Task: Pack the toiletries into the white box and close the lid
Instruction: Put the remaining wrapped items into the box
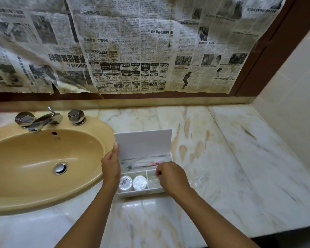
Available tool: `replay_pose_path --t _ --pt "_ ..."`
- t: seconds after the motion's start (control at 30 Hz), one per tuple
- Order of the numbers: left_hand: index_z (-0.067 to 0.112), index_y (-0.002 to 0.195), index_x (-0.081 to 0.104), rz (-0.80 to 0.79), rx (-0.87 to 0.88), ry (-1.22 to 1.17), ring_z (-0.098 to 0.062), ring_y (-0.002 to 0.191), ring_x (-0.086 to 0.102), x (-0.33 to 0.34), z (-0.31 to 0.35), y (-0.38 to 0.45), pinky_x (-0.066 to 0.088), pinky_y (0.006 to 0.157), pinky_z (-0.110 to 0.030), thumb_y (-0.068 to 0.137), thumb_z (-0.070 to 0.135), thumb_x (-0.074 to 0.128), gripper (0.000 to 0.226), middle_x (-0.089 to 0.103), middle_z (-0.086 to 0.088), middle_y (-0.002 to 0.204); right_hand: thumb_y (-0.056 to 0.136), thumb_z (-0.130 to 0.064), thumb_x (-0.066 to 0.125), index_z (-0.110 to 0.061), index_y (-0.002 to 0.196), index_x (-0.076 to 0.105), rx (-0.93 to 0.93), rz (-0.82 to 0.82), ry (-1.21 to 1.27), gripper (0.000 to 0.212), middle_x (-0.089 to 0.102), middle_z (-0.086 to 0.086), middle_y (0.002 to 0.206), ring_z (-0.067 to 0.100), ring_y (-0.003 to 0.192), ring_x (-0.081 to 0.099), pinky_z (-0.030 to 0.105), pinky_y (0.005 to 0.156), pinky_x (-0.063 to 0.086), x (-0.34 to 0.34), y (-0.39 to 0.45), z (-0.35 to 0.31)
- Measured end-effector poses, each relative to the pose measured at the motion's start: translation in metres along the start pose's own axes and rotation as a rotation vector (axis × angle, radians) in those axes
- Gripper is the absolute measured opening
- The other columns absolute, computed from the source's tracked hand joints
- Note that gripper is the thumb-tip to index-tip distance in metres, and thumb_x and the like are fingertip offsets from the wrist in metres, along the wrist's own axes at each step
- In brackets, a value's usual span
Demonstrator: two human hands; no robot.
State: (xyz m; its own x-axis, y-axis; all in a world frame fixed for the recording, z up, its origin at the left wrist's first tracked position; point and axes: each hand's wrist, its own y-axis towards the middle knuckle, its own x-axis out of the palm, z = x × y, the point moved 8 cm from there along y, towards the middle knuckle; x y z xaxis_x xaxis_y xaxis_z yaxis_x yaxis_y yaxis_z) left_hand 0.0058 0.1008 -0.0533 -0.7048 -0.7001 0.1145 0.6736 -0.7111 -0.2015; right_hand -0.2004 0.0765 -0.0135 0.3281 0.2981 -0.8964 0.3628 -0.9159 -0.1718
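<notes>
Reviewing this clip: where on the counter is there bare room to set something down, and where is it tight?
Bare marble counter runs from the white box right to the tiled side wall, and behind the raised lid to the backsplash. A strip in front of the box is bare too. Tight: between sink and box, where the left hand holds the lid; the right hand covers the box's right end.

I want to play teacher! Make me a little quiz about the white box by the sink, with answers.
1. True or false: the lid of the white box is shut.
2. How many round white toiletries sit side by side in the front left compartment?
3. Which hand holds the edge of the lid? A) left hand B) right hand C) neither

Key
1. False: it stands open.
2. Two.
3. A. The right hand is over the long back compartment, its fingers curled by a wrapped item there; whether it pinches it is unclear.
</notes>
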Motion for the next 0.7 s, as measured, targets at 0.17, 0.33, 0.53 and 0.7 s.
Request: replay_pose_path --t 0.17,0.33,0.53,0.7 --pt "0.015 0.084 0.071 -0.008 -0.014 -0.001 -0.008 0.081 0.059 -0.001 -0.005 0.003 0.046 0.076 -0.023 0.098 0.041 0.054 0.034 0.068 0.002 0.086 0.084 0.001 0.054 -0.015 0.097 0.073 -0.002 -0.168 -0.022 0.028 0.069 0.01 0.107 0.026 0.098 0.064 0.03 0.085 0.05 0.031 0.005 -0.001" --pt "0.013 0.093 0.071 -0.001 -0.012 -0.003 -0.009 0.084 0.06 0.0 -0.004 0.003 0.046 0.075 -0.022 0.099 0.04 0.053 0.034 0.069 0.001 0.091 0.087 -0.006 0.051 -0.022 0.103 0.072 0.022 -0.292 -0.004 0.03 0.065 0.006 0.119 0.023 0.105 0.061 0.03 0.089 0.048 0.034 0.011 0.004" --pt "0.01 0.093 0.07 0.0 -0.011 0.002 -0.009 0.082 0.06 0.0 -0.003 0.003 0.045 0.073 -0.02 0.099 0.04 0.053 0.035 0.068 0.0 0.091 0.09 -0.014 0.047 -0.022 0.108 0.072 -0.028 -0.13 0.121 0.031 0.067 -0.002 0.119 0.016 0.108 0.06 0.025 0.088 0.046 -0.002 0.002 0.001" --pt "0.011 0.084 0.063 0.009 0.015 0.013 -0.005 0.069 0.051 0.001 0.002 -0.001 0.042 0.057 -0.008 0.1 0.037 0.051 0.033 0.06 0.005 0.075 0.087 -0.011 0.054 -0.017 0.093 0.074 0.084 0.192 0.301 0.022 0.072 0.0 0.089 0.014 0.077 0.063 0.024 0.072 0.05 -0.048 -0.009 0.039"
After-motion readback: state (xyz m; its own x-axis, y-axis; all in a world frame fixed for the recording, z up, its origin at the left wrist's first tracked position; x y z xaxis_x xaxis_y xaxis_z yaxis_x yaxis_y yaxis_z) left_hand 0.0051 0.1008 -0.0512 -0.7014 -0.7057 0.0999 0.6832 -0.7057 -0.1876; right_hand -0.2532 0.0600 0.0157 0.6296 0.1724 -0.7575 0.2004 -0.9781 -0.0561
